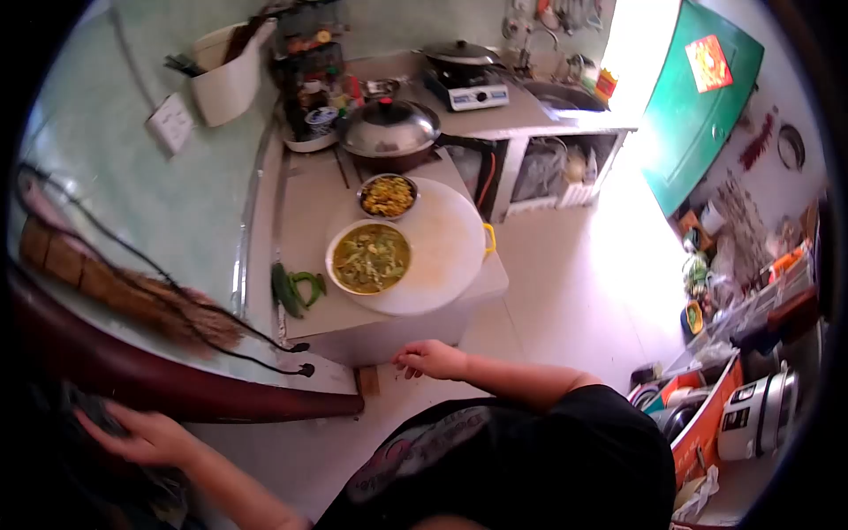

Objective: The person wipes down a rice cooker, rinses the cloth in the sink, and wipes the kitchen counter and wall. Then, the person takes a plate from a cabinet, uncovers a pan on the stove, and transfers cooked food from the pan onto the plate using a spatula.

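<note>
The left hand (pixel 146 437) meets dark plastic-like material (pixel 159 484) at lower left, grip unclear; the right hand (pixel 435 359), fingers loosely curled, is empty. Tabletop bowls hold greenish stew (pixel 371 257) and yellow pieces (pixel 387 195).

Black short-sleeved shirt (pixel 556 450) with pink-and-grey lettered print (pixel 424 446).

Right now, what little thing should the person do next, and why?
Maybe bring the right hand over to help the left hand with the dark, bag-like thing. The right hand looks empty, in front of the counter, while the left hand is at the dark thing alone, and I can't tell whether its grip is firm.
</note>
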A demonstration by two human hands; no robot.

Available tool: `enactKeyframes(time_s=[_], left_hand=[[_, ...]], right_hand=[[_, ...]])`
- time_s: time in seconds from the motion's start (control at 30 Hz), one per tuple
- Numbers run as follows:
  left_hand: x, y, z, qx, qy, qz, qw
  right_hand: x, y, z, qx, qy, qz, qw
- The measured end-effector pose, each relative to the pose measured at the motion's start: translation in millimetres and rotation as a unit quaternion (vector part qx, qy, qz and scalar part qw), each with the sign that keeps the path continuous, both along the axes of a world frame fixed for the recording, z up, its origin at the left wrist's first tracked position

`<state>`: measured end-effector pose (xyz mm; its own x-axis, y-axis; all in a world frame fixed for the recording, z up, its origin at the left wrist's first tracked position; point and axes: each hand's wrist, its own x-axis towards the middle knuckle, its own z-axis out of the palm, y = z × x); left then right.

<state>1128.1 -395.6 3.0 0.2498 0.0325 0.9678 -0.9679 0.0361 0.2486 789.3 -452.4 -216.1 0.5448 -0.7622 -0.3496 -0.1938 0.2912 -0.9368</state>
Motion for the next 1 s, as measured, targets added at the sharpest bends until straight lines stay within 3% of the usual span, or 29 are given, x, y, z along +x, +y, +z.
enactKeyframes(time_s=[0.03,0.1,0.13,0.17,0.23,0.3,0.4,0.43,0.47,0.5,0.57,0.6,0.67,0.7,0.77,0.83,0.9,0.93,1.0], left_hand=[[-27.2,-2.5,-18.4,-0.034,-0.027,-0.041,0.998],[-103.3,-15.2,-70.4,0.081,-0.024,-0.263,0.961],[-132.7,-21.5,-105.1,0.180,-0.030,-0.309,0.933],[-171.3,-27.2,-131.7,0.285,0.092,-0.400,0.866],[-245.0,-40.3,-168.4,0.334,0.332,-0.510,0.719],[-292.9,-52.5,-203.7,0.409,0.478,-0.524,0.573],[-370.1,-68.6,-212.1,0.473,0.491,-0.574,0.453],[-387.6,-82.7,-220.3,0.475,0.549,-0.612,0.314],[-410.9,-85.4,-217.6,0.482,0.580,-0.624,0.204],[-432.5,-86.5,-215.0,0.483,0.612,-0.618,0.097],[-471.6,-99.9,-223.6,0.518,0.592,-0.610,0.095],[-489.1,-106.8,-237.4,0.528,0.538,-0.645,0.127],[-534.8,-108.0,-235.8,0.551,0.519,-0.642,0.117],[-553.0,-113.8,-233.9,0.565,0.509,-0.638,0.120],[-597.1,-120.1,-228.7,0.594,0.473,-0.646,0.082],[-649.7,-117.6,-213.0,0.597,0.407,-0.690,0.032],[-705.7,-113.0,-200.6,0.615,0.362,-0.700,0.016],[-731.5,-114.0,-197.6,0.629,0.247,-0.737,0.027],[-777.7,-119.6,-203.9,0.613,0.043,-0.788,0.036]], right_hand=[[-17.6,-1.1,-2.6,0.013,0.009,-0.019,1.000],[-56.7,4.8,-6.9,0.031,0.019,-0.053,0.998],[-80.7,7.6,-9.4,0.032,0.024,-0.085,0.996],[-106.8,10.9,-11.1,0.031,0.031,-0.119,0.992],[-163.9,21.5,-22.7,0.024,0.044,-0.161,0.986],[-222.3,35.4,-31.8,-0.011,0.111,-0.241,0.964],[-313.8,70.5,-51.1,-0.003,0.177,-0.343,0.923],[-340.6,88.5,-59.8,-0.011,0.222,-0.363,0.905],[-362.9,105.5,-67.2,-0.068,0.271,-0.373,0.885],[-381.0,124.3,-69.5,-0.047,0.277,-0.421,0.863],[-411.7,148.2,-70.0,-0.033,0.254,-0.446,0.858],[-426.3,160.3,-74.3,-0.024,0.258,-0.465,0.847],[-446.2,178.3,-86.6,-0.079,0.400,-0.460,0.788],[-453.2,178.4,-79.8,-0.066,0.402,-0.474,0.781],[-464.5,176.6,-62.2,0.075,0.057,-0.570,0.816],[-475.8,157.5,-50.7,0.115,-0.091,-0.564,0.813],[-485.9,130.8,-39.2,0.050,-0.192,-0.552,0.810],[-491.7,116.5,-27.0,0.050,-0.197,-0.560,0.803],[-512.5,88.8,-5.1,0.056,-0.340,-0.595,0.726]])
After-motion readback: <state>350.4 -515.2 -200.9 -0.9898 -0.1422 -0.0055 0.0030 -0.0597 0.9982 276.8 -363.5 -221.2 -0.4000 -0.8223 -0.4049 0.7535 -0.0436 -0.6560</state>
